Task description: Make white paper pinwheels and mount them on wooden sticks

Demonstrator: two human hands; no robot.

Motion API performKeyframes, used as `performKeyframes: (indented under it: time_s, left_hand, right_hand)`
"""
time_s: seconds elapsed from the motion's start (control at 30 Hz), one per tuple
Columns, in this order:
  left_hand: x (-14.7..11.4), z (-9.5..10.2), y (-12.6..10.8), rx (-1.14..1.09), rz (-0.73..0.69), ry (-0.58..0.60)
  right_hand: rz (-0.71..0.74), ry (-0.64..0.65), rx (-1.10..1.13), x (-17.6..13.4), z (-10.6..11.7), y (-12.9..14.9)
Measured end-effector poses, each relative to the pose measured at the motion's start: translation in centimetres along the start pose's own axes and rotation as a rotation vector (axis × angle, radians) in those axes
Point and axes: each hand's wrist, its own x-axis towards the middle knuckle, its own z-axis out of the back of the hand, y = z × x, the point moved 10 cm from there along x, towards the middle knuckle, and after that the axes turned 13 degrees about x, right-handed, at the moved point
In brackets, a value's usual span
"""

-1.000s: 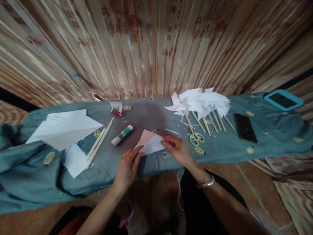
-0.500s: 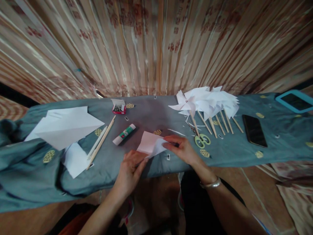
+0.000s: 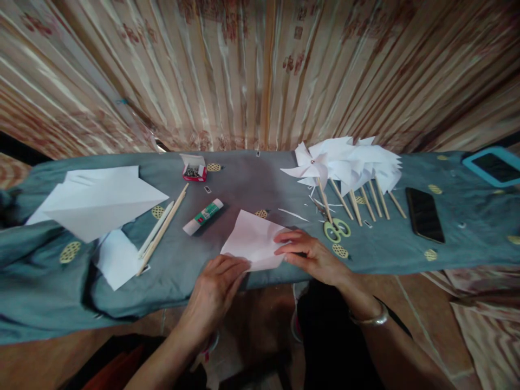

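A white sheet of paper lies spread near the front edge of the cloth-covered table, between both hands. My left hand grips its near left corner, fingers on top and the thumb at the front edge. On the right side of the sheet, my right hand holds the edge, with the index and middle fingers a little apart on the paper. A green and white glue stick lies just beyond my left hand. Green-handled scissors rest behind my right hand, beside thin paper strips.
Paper pinwheels on wooden sticks are piled at the back right. A black phone and a blue-framed tablet lie farther right. Folded paper sheets, wooden sticks and a small open box of pins are on the left.
The sheet, with its right part folded over before, now lies opened out flatter. Both hands have come slightly nearer to me, and my right hand has shifted rightward.
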Motion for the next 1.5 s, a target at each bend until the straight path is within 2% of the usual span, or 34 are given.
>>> performKeyframes:
  time_s: [0.13, 0.23, 0.43, 0.53, 0.63, 0.7, 0.83, 0.97, 1.5]
  left_hand:
    - [0.1, 0.3, 1.7, 0.009, 0.127, -0.030]
    - [-0.1, 0.0, 2.9, 0.031, 0.205, -0.028]
    - [-0.2, 0.0, 5.0, 0.061, 0.329, -0.024]
    - [0.4, 1.1, 4.5, 0.138, 0.264, -0.080]
    - [0.8, 1.8, 2.3, 0.266, 0.118, -0.140]
    - [0.8, 0.9, 0.6, 0.322, 0.021, -0.111]
    - [0.2, -2.5, -1.4, 0.381, -0.071, 0.026]
    - [-0.3, -4.1, -1.2, 0.374, -0.051, 0.095]
    - [-0.2, -4.1, -0.7, 0.368, -0.041, 0.119]
  right_hand:
    - [-0.087, -0.222, 0.052, 0.8, 0.7, -1.5]
    - [-0.089, -0.359, 0.054, 1.3, 1.0, -1.8]
    - [-0.019, -0.391, -0.052, 3.3, 0.7, -1.0]
    - [-0.009, -0.399, -0.116, 3.9, 0.6, -1.0]
    - [-0.026, -0.412, -0.145, 4.1, 0.5, -1.3]
    - [-0.035, -0.413, -0.156, 4.2, 0.4, -1.4]
    - [-0.041, -0.422, -0.171, 4.3, 0.4, -1.5]
    - [-0.046, -0.438, -0.179, 4.5, 0.4, -1.4]
    - [-0.069, -0.488, -0.202, 4.7, 0.4, -1.5]
